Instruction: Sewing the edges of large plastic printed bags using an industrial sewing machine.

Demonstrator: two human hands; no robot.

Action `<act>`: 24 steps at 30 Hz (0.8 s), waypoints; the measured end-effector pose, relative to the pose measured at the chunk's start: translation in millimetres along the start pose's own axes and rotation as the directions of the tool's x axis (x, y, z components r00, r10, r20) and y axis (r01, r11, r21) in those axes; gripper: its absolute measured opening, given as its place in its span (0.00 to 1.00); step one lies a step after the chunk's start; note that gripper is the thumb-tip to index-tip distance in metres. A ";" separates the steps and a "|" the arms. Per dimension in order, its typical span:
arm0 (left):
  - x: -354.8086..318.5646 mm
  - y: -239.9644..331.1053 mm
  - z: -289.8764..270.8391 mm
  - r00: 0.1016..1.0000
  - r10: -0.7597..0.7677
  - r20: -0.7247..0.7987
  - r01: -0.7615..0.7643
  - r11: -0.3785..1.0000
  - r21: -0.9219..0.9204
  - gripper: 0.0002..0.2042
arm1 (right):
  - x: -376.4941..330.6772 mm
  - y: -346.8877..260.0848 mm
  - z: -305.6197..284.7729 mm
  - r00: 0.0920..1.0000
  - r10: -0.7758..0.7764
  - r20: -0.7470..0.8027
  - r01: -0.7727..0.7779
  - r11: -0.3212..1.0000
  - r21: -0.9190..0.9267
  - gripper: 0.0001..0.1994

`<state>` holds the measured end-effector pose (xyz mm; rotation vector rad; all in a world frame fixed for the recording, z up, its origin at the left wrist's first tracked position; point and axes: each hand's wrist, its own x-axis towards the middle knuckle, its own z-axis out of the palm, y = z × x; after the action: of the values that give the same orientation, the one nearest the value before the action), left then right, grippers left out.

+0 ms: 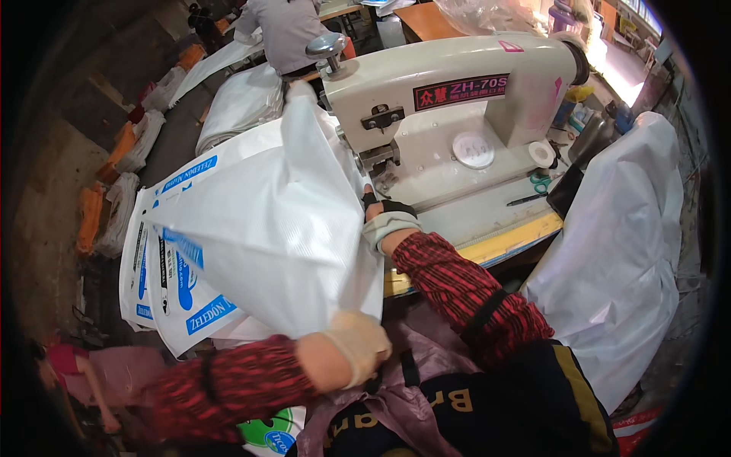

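A white woven plastic sack point(304, 228) with blue print lies partly folded on a stack of similar printed sacks point(156, 301). Its upper edge runs up beside the needle end of a cream sewing machine point(457, 68). My right hand point(387, 215), in a light glove with dark finger covers, grips the sack's right edge just below the needle area. At the sack's near edge, close to my body, is my left hand point(358, 346), also gloved. It is blurred and its fingers are turned under, so what they hold is hidden.
On the machine bed are a round white disc point(473, 150), a white tape roll point(542, 154), green-handled scissors point(540, 183) and a black pen point(526, 199). White sheeting point(617, 251) hangs at the right. A person point(282, 34) works beyond; another person point(95, 373) is at lower left.
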<state>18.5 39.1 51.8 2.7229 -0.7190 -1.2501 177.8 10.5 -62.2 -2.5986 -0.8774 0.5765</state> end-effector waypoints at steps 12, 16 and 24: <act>34.7 18.5 2.8 0.976 0.206 0.073 -0.205 0.979 -0.015 0.06 | -16.3 71.4 166.3 0.992 -0.016 -0.125 0.074 0.878 0.474 0.25; 17.3 11.2 2.4 0.984 0.176 0.006 -0.175 0.982 -0.065 0.07 | -62.9 37.8 63.5 0.958 -0.200 -0.205 0.241 0.949 0.202 0.29; 18.3 -9.5 34.7 1.000 -0.028 0.001 0.027 0.978 -0.208 0.12 | -29.6 9.0 26.7 0.928 -0.228 -0.293 0.243 0.970 0.015 0.24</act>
<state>7.1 44.3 13.4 2.5730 -0.5191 -1.2503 148.1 -10.1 -81.2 -2.4005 -1.0381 0.1433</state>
